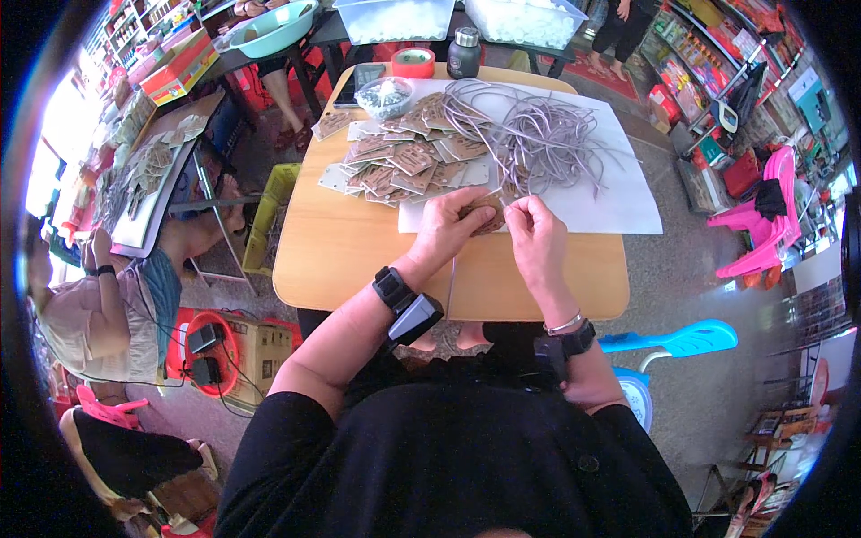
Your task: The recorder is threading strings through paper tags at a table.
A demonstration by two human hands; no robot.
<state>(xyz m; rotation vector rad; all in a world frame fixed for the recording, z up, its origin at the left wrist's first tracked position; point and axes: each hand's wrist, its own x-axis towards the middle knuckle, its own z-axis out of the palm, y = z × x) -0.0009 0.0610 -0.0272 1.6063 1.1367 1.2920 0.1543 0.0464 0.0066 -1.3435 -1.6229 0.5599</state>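
My left hand (441,231) is closed on a small flat brown piece (487,221) near the front of the white sheet (628,204). Close beside it, my right hand (538,235) pinches a thin grey cord, whose end is too small to make out. Beyond my hands lies a tangled heap of grey cords (560,139). To its left is a loose pile of flat brown and white pieces (408,161), some with cut-out holes. Behind that pile stands a clear bowl (386,97) of small pale bits.
The wooden table (350,251) also bears a red tape roll (413,63), a dark bottle (464,54) and a phone (360,85). Clear tubs (395,22) stand behind. At left, another person sits by a second table (152,193). A pink chair (762,220) is at right.
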